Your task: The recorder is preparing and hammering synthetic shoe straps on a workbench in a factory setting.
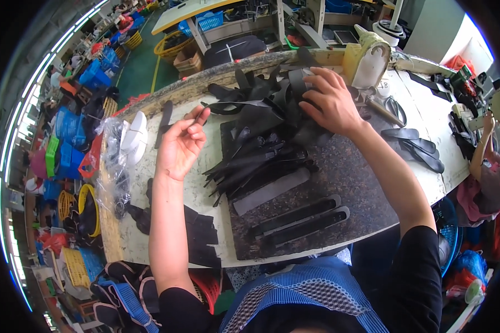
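Observation:
My left hand (pixel 183 139) is raised palm up over the left of the table, thumb and fingertips pinched on the end of a thin black strip (pixel 228 104). The strip runs right toward a heap of black, leather-like pieces (pixel 261 119). Over the heap's right side, my right hand (pixel 334 102) is spread with bent fingers, its tips touching a curled dark grey piece (pixel 299 83). Below the heap, a bundle of narrow black strips (pixel 261 166) lies on a dark speckled board (pixel 361 177). Nearer me are a grey strip (pixel 272 191) and two long round-ended pieces (pixel 300 219).
A hammer (pixel 386 111) and a yellowed container (pixel 369 61) stand at the back right. Black curved straps (pixel 419 147) lie right of the board. White sole-shaped pieces (pixel 133 139) and clear plastic (pixel 114 166) are at the left edge. A co-worker's arm (pixel 483 144) shows far right.

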The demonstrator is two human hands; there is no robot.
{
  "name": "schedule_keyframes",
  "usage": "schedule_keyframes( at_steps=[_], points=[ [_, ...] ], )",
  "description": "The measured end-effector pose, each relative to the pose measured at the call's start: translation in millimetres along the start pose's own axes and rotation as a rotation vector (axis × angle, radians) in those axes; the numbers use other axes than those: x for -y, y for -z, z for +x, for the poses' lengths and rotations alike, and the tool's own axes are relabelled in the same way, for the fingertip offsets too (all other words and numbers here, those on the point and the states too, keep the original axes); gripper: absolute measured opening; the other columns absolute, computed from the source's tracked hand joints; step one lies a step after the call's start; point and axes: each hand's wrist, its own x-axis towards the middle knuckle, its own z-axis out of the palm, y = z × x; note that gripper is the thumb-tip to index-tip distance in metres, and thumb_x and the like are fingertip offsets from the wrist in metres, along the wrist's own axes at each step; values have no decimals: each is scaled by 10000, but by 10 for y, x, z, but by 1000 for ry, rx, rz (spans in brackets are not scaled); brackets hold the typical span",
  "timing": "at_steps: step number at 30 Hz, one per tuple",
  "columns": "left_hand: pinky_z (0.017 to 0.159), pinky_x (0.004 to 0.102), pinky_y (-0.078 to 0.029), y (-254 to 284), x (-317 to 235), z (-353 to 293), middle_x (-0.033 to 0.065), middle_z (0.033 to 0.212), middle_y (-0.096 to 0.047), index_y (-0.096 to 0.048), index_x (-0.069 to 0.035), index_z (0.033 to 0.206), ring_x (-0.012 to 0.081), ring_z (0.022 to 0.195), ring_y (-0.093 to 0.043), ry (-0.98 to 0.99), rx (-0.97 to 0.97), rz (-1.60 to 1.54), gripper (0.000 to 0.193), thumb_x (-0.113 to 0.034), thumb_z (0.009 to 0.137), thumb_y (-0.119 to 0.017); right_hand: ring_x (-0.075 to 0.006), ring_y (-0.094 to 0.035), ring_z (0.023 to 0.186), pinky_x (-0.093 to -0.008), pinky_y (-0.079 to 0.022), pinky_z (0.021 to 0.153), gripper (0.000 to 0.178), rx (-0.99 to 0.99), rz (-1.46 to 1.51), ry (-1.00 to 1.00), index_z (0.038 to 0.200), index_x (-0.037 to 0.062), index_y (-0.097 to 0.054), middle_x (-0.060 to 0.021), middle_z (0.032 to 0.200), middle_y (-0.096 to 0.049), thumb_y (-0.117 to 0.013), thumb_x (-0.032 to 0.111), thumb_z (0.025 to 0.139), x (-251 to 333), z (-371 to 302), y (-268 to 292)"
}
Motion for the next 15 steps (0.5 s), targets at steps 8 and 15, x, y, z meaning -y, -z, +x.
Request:
schedule_keyframes(
  at_steps=[8,15],
  points=[
    [774,224,-547,-14,100,-135,238,1330,-655,-625,93,1343,74,798,-587,16,54,40,366,-2,990,-617,-419,-629,1192,-500,-492,1051,520,199,331,-305,1266,80,-599,-188,1186,-696,-811,288,840,598,685,-400],
    [790,240,-548,-130,364,-398,206,1266,-673,-599,116,1359,97,814,-607,24,28,105,395,5,982,-639,-273,-675,886,-417,-493,822,173,-35,-36,32,843,103,-616,-48,802,-674,-752,141,744,307,576,-466]
  ],
)
